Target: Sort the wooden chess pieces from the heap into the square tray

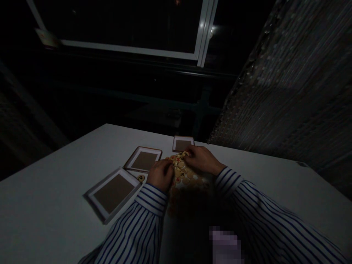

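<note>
Dimly lit white table [66, 172], dark window [123, 25] behind

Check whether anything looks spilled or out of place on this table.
One round piece lies apart from the loose heap of pieces, beside the nearest tray; it looks like a stray. The heap spreads untidily over the table, perhaps tipped out. No damage shows, though the dim light hides detail.

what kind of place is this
Probably a room in a home, at night: a white table stands near a dark, pale-framed window, with a sheer, glittery curtain hanging at the right. Whether it is a home, I can't tell for sure.
</note>
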`<state>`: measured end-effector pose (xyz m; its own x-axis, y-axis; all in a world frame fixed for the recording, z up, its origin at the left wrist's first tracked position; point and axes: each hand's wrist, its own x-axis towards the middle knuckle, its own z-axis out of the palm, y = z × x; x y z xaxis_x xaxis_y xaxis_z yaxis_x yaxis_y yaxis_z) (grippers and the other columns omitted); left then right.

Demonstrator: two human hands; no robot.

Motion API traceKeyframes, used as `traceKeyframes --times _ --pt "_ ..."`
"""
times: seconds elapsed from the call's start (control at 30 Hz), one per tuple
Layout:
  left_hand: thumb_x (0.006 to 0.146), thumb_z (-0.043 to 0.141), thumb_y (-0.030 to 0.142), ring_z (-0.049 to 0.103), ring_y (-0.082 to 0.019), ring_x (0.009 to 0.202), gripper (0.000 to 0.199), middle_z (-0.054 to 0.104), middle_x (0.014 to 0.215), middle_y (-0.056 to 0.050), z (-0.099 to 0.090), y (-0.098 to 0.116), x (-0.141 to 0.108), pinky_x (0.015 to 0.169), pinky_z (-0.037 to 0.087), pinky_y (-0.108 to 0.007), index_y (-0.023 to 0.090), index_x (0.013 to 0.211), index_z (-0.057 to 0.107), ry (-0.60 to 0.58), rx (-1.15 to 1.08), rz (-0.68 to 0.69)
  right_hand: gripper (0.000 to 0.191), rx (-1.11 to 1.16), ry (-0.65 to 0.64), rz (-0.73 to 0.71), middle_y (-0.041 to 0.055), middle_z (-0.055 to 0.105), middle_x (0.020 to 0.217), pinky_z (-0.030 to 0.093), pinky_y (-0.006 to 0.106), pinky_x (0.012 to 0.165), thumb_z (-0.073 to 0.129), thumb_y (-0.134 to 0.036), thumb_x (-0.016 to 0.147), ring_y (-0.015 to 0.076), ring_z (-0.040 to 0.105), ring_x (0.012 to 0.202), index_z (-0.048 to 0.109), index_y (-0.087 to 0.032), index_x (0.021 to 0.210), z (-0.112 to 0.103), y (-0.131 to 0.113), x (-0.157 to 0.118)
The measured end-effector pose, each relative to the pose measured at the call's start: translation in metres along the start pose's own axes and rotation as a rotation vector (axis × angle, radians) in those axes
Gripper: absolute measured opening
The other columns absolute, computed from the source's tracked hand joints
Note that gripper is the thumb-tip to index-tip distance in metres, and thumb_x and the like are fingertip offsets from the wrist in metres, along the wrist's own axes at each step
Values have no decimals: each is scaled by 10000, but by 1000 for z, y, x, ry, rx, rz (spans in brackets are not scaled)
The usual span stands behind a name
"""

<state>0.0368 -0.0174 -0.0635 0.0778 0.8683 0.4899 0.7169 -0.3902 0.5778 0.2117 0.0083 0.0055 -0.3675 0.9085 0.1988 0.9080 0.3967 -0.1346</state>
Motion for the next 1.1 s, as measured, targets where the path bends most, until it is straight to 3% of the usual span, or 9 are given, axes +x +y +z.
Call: traceKeyframes --times 0.2,0.37,0.57,0.8,1.1 --pt "771 442 299 590 -192 873 252 653 917 -59 -5 5 -1 782 458 -326 176 911 611 34 -63 -30 299 24 155 -95 64 599 964 325 271 798 458 -313 786 166 513 900 549 -144 1015 -12 -5 -17" --pt "756 476 339 603 -183 843 259 660 905 -57 -8 13 -3 779 468 -324 176 903 613 41 -219 -90 313 26 178 -134 68 597 975 316 301 822 476 -317 781 177 494 935 537 -148 1036 -13 -8 -33" --pt "704 552 346 614 -175 817 258 673 861 -59 -15 41 -10 781 477 -312 154 859 625 29 -576 -204 329 31 162 -175 84 594 980 317 314 802 481 -335 778 188 498 919 531 -149 1045 -18 -13 -51" --pt "650 618 337 628 -187 786 277 687 812 -68 -13 59 -16 732 497 -293 132 835 638 -79 -818 -284 300 55 203 -254 78 610 921 334 300 755 471 -359 795 177 515 857 548 -148 995 -23 -15 -73" --pt "596 669 361 632 -168 660 314 689 709 -63 -9 74 -28 615 494 -254 129 806 651 -228 -952 -429 307 113 188 -231 64 613 888 349 299 760 484 -397 790 167 523 849 558 -159 969 -22 -6 -97"
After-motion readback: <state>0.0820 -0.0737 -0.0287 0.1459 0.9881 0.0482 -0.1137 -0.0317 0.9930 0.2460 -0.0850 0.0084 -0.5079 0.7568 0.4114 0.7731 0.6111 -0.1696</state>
